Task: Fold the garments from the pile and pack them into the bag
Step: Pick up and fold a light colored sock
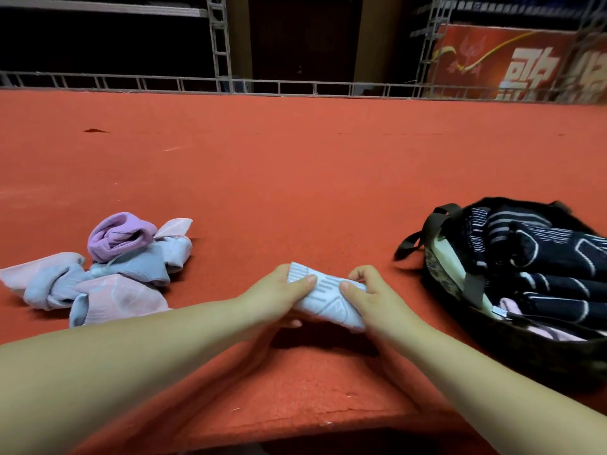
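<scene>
Above red table [295, 178]: left hand [272, 295], right hand [374, 297] each in clenched grip on folded pale sock [325, 298]; sock lettering unreadable.

We see a pale folded garment [328, 298] with grey line markings, rolled into a compact bundle and held just above the worktop near its front edge. Toward the left edge lies the pile [108, 267] of crumpled pink, blue and lilac pieces. At the right edge sits the open dark bag [466, 284], filled with navy striped garments.
</scene>
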Demonstrator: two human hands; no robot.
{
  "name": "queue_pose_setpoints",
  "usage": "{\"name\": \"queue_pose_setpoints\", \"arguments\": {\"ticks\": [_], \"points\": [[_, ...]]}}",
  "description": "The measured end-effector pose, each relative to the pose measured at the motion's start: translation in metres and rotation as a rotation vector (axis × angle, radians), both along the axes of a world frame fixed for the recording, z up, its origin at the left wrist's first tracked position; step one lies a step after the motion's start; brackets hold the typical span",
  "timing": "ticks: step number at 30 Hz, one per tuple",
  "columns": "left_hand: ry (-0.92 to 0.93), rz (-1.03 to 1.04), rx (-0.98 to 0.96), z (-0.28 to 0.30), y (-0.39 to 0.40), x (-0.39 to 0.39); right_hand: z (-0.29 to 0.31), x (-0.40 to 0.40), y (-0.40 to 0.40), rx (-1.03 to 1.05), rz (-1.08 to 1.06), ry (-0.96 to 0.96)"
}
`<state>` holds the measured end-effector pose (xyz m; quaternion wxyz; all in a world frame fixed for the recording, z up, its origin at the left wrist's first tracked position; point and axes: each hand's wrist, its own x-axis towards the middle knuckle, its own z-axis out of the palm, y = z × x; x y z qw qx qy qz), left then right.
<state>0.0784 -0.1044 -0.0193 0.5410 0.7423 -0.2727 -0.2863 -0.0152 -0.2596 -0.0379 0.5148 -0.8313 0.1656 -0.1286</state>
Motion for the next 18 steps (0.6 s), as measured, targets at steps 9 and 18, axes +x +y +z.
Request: {"name": "queue_pose_setpoints", "arguments": {"ticks": [9,18], "points": [[-0.070,0.018,-0.140,0.029,-0.101,-0.028,0.069,-0.059,-0.066,0.016,-0.240,-0.199],[-0.079,-0.130,-0.252,0.063,-0.213,-0.055,0.116,-0.116,-0.164,0.001,-0.409,-0.209]]}}
